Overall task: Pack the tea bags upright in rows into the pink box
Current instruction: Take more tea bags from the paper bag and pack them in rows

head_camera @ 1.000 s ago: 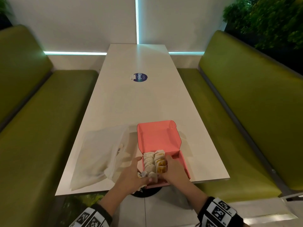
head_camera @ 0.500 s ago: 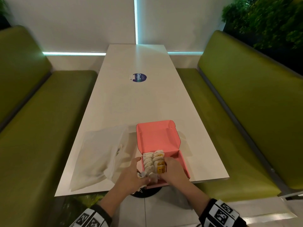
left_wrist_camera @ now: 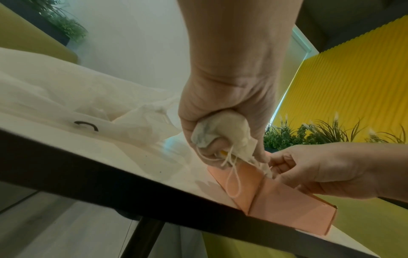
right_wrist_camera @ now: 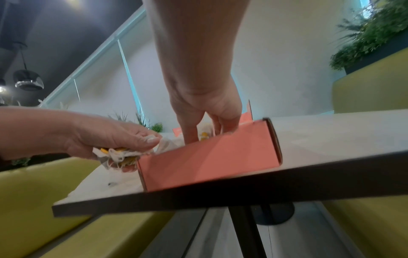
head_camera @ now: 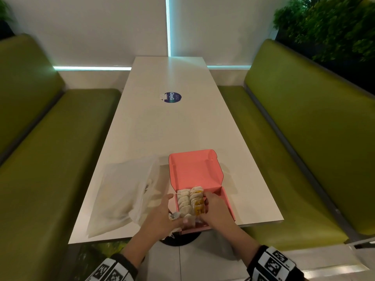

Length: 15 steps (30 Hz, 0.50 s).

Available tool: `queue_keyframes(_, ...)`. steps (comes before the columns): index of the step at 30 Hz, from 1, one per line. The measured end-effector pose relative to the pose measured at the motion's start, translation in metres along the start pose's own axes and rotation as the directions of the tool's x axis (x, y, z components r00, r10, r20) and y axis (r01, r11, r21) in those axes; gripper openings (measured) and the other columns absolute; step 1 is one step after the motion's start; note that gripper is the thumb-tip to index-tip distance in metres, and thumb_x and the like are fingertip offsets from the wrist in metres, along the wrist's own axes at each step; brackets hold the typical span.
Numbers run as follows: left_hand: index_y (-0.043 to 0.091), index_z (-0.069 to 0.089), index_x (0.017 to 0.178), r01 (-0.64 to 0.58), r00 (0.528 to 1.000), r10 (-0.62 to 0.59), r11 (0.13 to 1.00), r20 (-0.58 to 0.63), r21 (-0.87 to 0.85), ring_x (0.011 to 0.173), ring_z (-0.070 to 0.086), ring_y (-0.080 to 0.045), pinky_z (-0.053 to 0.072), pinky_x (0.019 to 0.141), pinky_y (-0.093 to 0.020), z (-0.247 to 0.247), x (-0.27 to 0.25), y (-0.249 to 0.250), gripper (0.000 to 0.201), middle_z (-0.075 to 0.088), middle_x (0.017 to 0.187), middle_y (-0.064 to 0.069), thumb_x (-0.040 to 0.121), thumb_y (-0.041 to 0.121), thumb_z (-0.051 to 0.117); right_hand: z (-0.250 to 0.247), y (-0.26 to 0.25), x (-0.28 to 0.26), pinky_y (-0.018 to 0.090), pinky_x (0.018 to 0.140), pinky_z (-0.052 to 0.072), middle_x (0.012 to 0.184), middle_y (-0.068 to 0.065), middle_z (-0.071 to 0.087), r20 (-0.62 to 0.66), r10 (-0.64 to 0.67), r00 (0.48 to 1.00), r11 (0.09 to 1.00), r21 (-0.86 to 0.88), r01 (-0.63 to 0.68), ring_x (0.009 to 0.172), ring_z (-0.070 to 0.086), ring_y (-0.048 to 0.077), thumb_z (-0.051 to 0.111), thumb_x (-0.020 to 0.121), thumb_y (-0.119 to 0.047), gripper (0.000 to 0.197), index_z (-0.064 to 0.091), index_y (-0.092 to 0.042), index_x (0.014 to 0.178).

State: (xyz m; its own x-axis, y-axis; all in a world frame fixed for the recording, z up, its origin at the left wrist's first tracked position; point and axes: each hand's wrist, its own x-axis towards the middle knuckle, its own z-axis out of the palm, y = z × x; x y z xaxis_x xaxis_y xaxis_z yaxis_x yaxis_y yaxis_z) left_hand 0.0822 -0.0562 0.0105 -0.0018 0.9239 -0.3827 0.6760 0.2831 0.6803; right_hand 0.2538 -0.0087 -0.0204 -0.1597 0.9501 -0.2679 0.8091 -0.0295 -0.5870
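Observation:
The pink box (head_camera: pixel 228 201) stands with its lid open at the table's near edge; it also shows in the wrist views (left_wrist_camera: pixel 276 197) (right_wrist_camera: pixel 209 157). Two rows of white tea bags (head_camera: pixel 184 201) stand upright inside. Just left of the box, my left hand (head_camera: pixel 162 218) (left_wrist_camera: pixel 223 139) (right_wrist_camera: pixel 123 139) grips a bundle of tea bags (left_wrist_camera: pixel 223 129) with strings hanging down. My right hand (head_camera: pixel 211 205) (right_wrist_camera: pixel 205 129) reaches into the box at the right row. Its thumb and fingers sit either side of a yellow-tagged tea bag (right_wrist_camera: pixel 204 134).
A translucent plastic bag (head_camera: pixel 123 195) lies on the white table (head_camera: pixel 162 128) left of the box. A round blue sticker (head_camera: pixel 172 97) marks the table's middle. Green benches (head_camera: pixel 50 159) (head_camera: pixel 304 138) flank the table. The box's front slightly overhangs the near edge.
My right hand has shifted a little farther along the right row inside the box. The left hand and its bundle have stayed beside the box.

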Motion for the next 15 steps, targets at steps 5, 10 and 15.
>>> queue_keyframes(5, 0.027, 0.050, 0.113, -0.033, 0.989, 0.012, 0.989, -0.149, -0.141, 0.082, 0.057, -0.009, 0.047, 0.064, -0.021, -0.014, 0.010, 0.001, 0.040, 0.056, 0.095, 0.005, 0.083, 0.052, 0.059, -0.037, -0.011, -0.004, 0.025, 0.089, 0.046, 0.116, 0.001, 0.056, -0.032, -0.034, 0.999, 0.999, 0.004, 0.034, 0.104, 0.055, 0.016, 0.069, 0.078, -0.019, 0.049, 0.051, -0.014, 0.123)
queue_keyframes(10, 0.015, 0.054, 0.076, -0.105, 0.981, 0.017, 0.884, -0.192, -0.456, 0.061, 0.048, -0.010, 0.044, 0.064, -0.028, -0.020, 0.012, 0.019, 0.047, 0.048, 0.062, 0.006, 0.082, 0.060, 0.043, -0.060, -0.046, -0.022, 0.020, 0.077, 0.051, 0.096, -0.007, 0.065, 0.076, -0.174, 0.982, 0.945, 0.292, 0.145, 0.080, 0.060, 0.007, 0.070, 0.082, -0.026, 0.018, 0.063, -0.023, 0.098)
queue_keyframes(15, 0.009, 0.058, 0.095, -0.061, 0.989, -0.030, 0.802, -0.142, -0.594, 0.080, 0.057, -0.016, 0.048, 0.077, -0.029, -0.017, 0.009, 0.032, 0.055, 0.057, 0.086, -0.007, 0.087, 0.060, 0.038, -0.056, -0.063, -0.032, 0.009, 0.063, 0.046, 0.089, -0.011, 0.065, 0.128, -0.215, 0.968, 0.919, 0.361, 0.157, 0.067, 0.054, -0.002, 0.077, 0.075, -0.030, 0.030, 0.060, -0.023, 0.099)
